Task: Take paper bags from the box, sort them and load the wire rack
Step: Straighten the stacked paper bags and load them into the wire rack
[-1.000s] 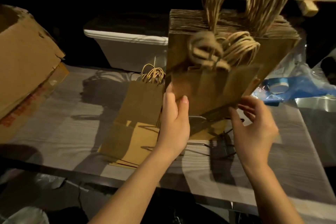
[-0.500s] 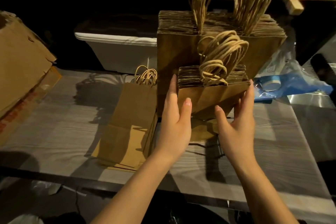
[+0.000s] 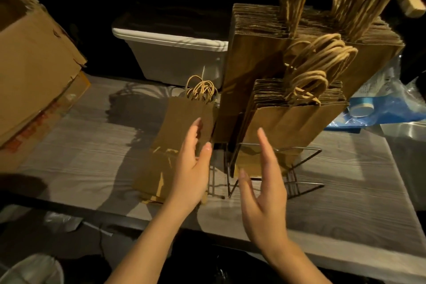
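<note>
A wire rack (image 3: 297,177) stands on the table and holds two upright stacks of brown paper bags. The small stack (image 3: 292,120) fills the front slot, the tall stack (image 3: 260,53) stands behind it, rope handles up. Another pile of small bags (image 3: 177,143) lies flat on the table left of the rack. My left hand (image 3: 192,168) hovers open above that flat pile, next to the rack. My right hand (image 3: 265,189) is open in front of the rack, apart from the bags. A torn cardboard box (image 3: 34,71) sits at the far left.
A white plastic bin (image 3: 175,53) stands behind the table, left of the tall stack. Blue plastic wrap with a tape roll (image 3: 362,108) lies right of the rack. A metal surface (image 3: 405,136) lies at the right edge. The table's dark front edge (image 3: 115,221) runs below my hands.
Both hands pressed the small stack into the rack's front slot, then let go and drew back toward me. The stack now stands in the rack by itself.
</note>
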Motion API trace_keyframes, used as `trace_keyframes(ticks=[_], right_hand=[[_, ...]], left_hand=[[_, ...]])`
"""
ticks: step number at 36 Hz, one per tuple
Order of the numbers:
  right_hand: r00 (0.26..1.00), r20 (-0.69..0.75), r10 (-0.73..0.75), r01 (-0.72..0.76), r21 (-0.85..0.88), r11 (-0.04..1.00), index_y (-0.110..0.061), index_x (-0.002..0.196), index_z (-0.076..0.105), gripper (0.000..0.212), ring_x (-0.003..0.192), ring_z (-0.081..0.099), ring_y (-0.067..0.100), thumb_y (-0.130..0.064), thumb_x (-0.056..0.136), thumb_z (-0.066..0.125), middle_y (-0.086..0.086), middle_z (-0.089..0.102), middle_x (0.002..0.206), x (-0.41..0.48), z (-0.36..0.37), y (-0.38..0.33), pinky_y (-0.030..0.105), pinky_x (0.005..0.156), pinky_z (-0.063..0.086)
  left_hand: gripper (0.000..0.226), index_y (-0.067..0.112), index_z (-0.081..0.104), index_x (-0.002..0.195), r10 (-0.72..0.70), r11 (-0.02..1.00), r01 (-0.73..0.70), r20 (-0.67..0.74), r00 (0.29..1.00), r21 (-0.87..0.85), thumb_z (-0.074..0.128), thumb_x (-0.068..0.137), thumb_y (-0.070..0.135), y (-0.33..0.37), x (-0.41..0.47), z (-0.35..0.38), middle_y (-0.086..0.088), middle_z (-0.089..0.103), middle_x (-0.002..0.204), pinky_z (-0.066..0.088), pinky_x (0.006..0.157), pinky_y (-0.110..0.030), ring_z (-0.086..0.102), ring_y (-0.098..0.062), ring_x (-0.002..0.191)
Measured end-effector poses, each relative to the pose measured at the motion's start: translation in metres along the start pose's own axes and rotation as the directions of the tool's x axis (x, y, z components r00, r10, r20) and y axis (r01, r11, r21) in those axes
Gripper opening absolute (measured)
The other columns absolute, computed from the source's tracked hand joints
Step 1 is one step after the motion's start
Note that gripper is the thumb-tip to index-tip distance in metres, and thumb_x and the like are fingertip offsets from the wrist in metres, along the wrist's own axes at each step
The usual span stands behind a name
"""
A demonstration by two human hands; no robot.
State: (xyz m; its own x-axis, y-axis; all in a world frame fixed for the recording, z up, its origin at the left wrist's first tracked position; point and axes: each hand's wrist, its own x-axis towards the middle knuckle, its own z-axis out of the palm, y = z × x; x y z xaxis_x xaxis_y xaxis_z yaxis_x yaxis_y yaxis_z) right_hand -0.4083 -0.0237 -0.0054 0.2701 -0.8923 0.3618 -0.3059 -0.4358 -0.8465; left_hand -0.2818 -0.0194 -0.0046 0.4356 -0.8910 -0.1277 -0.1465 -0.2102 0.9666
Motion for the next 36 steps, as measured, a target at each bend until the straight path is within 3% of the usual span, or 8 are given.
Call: trace_keyframes(ticks=[4, 7, 11, 15, 20, 27, 31, 36], right_hand=[[0.988, 0.148, 0.036, -0.045, 0.054, 0.998, -0.029, 0.143, 0.027, 0.062, 0.14, 0.023, -0.003, -0.008, 0.09, 0.052, -0.01, 0.03, 0.152, 0.004, 0.018, -0.013, 0.01, 0.111, 0.02], [0.962, 0.244, 0.121, -0.143, 0.076, 0.987, -0.046, 0.136, 0.022, 0.062, 0.138, 0.019, -0.01, -0.012, 0.092, 0.052, -0.017, 0.026, 0.152, 0.01, 0.034, -0.021, 0.004, 0.107, 0.018], [0.899, 0.361, 0.247, -0.248, -0.044, 0.968, -0.05, 0.133, 0.014, 0.067, 0.139, 0.008, -0.01, -0.013, 0.094, 0.054, -0.019, 0.014, 0.155, 0.015, 0.054, -0.017, -0.005, 0.1, 0.008], [0.82, 0.447, 0.357, -0.305, -0.186, 0.934, -0.032, 0.15, 0.008, 0.073, 0.144, 0.0, -0.001, -0.022, 0.095, 0.055, -0.015, 0.005, 0.158, 0.015, 0.078, -0.006, 0.013, 0.111, 0.005], [0.704, 0.473, 0.53, -0.465, -0.256, 0.847, -0.026, 0.152, 0.005, 0.08, 0.147, 0.002, 0.011, -0.026, 0.093, 0.059, -0.008, 0.004, 0.159, 0.013, 0.098, 0.008, 0.033, 0.119, 0.012], [0.639, 0.435, 0.634, -0.621, -0.194, 0.759, -0.021, 0.152, 0.006, 0.085, 0.146, 0.008, 0.015, -0.021, 0.087, 0.062, -0.001, 0.013, 0.158, 0.014, 0.112, 0.006, 0.032, 0.119, 0.014], [0.614, 0.389, 0.687, -0.702, -0.129, 0.7, -0.025, 0.152, 0.008, 0.096, 0.142, 0.025, 0.017, -0.034, 0.075, 0.065, 0.001, 0.024, 0.155, 0.015, 0.114, 0.006, 0.041, 0.115, 0.027], [0.579, 0.394, 0.714, -0.778, 0.004, 0.628, -0.026, 0.152, 0.012, 0.087, 0.136, 0.036, 0.017, -0.017, 0.085, 0.067, -0.003, 0.029, 0.153, 0.02, 0.112, 0.008, 0.041, 0.112, 0.033]], left_hand=[[0.051, 0.039, 0.027, 0.143, -0.072, 0.997, 0.072, -0.065, 0.995, 0.002, 0.042, 0.099, 0.018, -0.017, 0.006, -0.027, 0.01, 0.03, 0.152, 0.027, 0.105, -0.024, 0.028, -0.003, 0.136], [0.049, 0.035, 0.03, 0.143, -0.094, 0.995, 0.097, -0.125, 0.988, 0.022, 0.043, 0.099, 0.018, -0.027, 0.011, -0.047, 0.007, 0.035, 0.149, 0.029, 0.105, -0.025, 0.031, -0.003, 0.133], [0.048, 0.027, 0.029, 0.145, -0.144, 0.988, 0.149, -0.129, 0.981, 0.032, 0.041, 0.1, 0.015, -0.034, 0.016, -0.069, 0.005, 0.034, 0.149, 0.026, 0.1, -0.019, 0.03, -0.006, 0.134], [0.048, 0.026, 0.028, 0.146, -0.207, 0.976, 0.214, -0.129, 0.97, 0.039, 0.041, 0.1, 0.018, -0.045, 0.023, -0.086, 0.007, 0.031, 0.151, 0.024, 0.099, -0.018, 0.028, -0.005, 0.135], [0.05, 0.026, 0.026, 0.148, -0.314, 0.942, 0.319, -0.059, 0.947, 0.106, 0.041, 0.101, 0.019, -0.059, 0.031, -0.096, 0.006, 0.027, 0.153, 0.024, 0.106, -0.026, 0.024, -0.011, 0.141], [0.053, 0.025, 0.023, 0.15, -0.406, 0.898, 0.394, 0.028, 0.913, 0.195, 0.042, 0.101, 0.024, -0.061, 0.042, -0.096, -0.002, 0.033, 0.151, 0.031, 0.103, -0.029, 0.033, -0.02, 0.137], [0.05, 0.021, 0.026, 0.148, -0.402, 0.901, 0.391, 0.023, 0.915, 0.188, 0.042, 0.1, 0.022, -0.058, 0.047, -0.094, -0.004, 0.037, 0.148, 0.03, 0.104, -0.029, 0.036, -0.021, 0.135], [0.049, 0.023, 0.03, 0.146, -0.419, 0.902, 0.418, -0.012, 0.908, 0.104, 0.043, 0.1, 0.02, -0.056, 0.051, -0.094, -0.005, 0.047, 0.14, 0.037, 0.105, -0.035, 0.046, -0.023, 0.125]])
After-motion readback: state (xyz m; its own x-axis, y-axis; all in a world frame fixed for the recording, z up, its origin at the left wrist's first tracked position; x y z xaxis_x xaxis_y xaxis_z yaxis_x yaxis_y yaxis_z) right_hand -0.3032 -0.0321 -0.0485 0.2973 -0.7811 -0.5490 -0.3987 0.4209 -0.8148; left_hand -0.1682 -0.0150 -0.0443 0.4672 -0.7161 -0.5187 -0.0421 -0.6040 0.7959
